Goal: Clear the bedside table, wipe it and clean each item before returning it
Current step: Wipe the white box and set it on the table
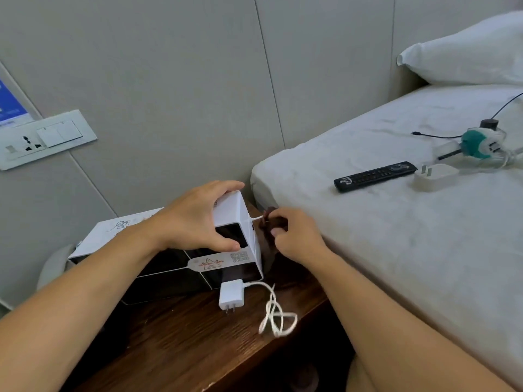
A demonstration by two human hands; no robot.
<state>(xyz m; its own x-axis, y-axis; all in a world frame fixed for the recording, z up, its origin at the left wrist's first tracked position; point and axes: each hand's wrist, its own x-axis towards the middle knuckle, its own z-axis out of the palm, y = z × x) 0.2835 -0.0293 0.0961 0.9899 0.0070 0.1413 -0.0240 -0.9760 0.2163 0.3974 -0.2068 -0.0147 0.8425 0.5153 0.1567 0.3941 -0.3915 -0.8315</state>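
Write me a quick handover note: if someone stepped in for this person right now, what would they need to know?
Left hand grips the white box on the table. Right hand pinches a dark cloth against the box's side.
On the table: box, charger with its cable, a long box behind.
Already on the bed: remote, white plug, teal gadget.
Done: part of the clearing. Left: clear the rest, wipe the table, clean and return everything.

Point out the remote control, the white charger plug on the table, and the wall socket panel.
remote control [375, 176], head view, middle of its button face
charger plug [231, 294], head view, white body
wall socket panel [45, 138], head view, plate centre
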